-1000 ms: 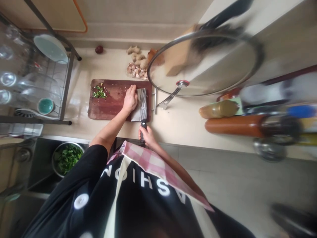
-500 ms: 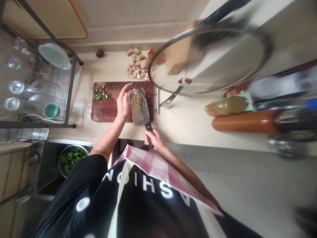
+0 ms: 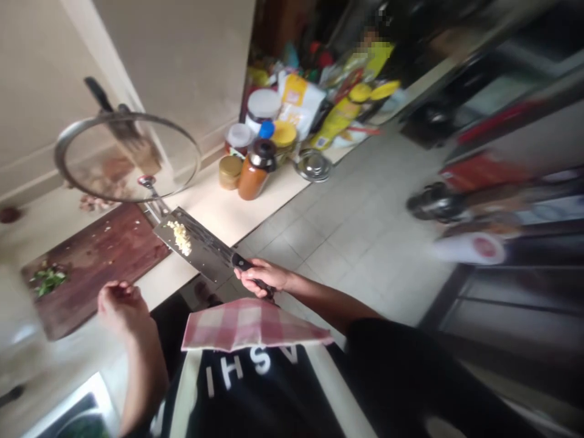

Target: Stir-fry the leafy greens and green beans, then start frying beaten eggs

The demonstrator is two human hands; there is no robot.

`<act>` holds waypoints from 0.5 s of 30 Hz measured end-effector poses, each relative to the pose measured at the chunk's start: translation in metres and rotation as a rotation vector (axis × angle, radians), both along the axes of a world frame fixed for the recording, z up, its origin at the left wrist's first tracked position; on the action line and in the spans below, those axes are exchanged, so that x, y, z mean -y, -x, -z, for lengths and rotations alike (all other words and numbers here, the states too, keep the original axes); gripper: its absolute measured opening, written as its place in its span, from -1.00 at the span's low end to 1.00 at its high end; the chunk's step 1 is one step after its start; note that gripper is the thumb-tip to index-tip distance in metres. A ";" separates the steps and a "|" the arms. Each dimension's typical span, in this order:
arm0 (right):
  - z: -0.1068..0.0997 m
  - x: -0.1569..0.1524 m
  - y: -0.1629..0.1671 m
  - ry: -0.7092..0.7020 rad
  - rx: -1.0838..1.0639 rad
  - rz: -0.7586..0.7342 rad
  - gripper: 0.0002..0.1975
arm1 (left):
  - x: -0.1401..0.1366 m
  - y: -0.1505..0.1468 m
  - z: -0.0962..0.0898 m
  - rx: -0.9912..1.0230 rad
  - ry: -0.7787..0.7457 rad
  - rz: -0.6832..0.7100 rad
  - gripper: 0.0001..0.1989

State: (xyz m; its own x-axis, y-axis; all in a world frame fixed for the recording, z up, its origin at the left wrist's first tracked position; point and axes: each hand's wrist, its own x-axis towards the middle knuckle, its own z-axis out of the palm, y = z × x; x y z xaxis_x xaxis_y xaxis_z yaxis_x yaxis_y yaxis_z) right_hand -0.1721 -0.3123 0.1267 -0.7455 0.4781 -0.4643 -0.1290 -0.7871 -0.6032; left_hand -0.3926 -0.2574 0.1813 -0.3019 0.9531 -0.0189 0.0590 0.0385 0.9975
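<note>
My right hand (image 3: 262, 277) grips the black handle of a cleaver (image 3: 207, 258), whose broad blade lies nearly flat. On that blade rests a small heap of pale yellow chopped bits (image 3: 180, 236), which look like minced garlic or ginger. My left hand (image 3: 121, 304) hangs apart from the cleaver with its fingers curled in, near the front edge of the wooden cutting board (image 3: 95, 261); I see nothing in it. Chopped green herbs (image 3: 49, 278) lie at the board's left end, and a few pale scraps are scattered elsewhere on it.
A glass lid (image 3: 132, 198) stands behind the board, in front of a knife block (image 3: 146, 155). Garlic cloves (image 3: 98, 202) lie near it. Farther right, a brown jar (image 3: 253, 176), a yellow bottle (image 3: 337, 121) and other containers crowd the counter. Tiled floor (image 3: 319, 225) shows beyond the edge.
The view has swung to the right. My right hand has carried the loaded cleaver off the board, past the counter's edge. My left hand has left the blade's side and curled its fingers.
</note>
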 end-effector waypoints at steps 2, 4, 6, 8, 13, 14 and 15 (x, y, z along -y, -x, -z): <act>-0.010 0.010 -0.054 -0.010 0.017 0.069 -0.61 | 0.013 -0.036 0.000 0.046 0.026 -0.040 -0.72; -0.020 0.023 -0.113 -0.037 0.048 0.156 -0.61 | 0.031 -0.066 0.007 0.106 0.038 -0.087 -0.73; -0.033 0.038 -0.174 -0.058 0.107 0.243 -0.62 | 0.047 -0.095 0.019 0.189 0.041 -0.140 -0.74; -0.047 0.054 -0.232 -0.054 0.185 0.327 -0.63 | 0.056 -0.128 0.033 0.293 0.053 -0.187 -0.77; -0.073 0.084 -0.348 -0.004 0.347 0.575 -0.60 | 0.042 -0.241 0.048 0.427 0.195 -0.038 -0.77; -0.074 0.086 -0.367 0.001 0.371 0.618 -0.58 | 0.036 -0.266 0.048 0.433 0.223 0.023 -0.74; -0.075 0.087 -0.385 0.007 0.389 0.654 -0.57 | 0.028 -0.289 0.046 0.439 0.248 0.083 -0.71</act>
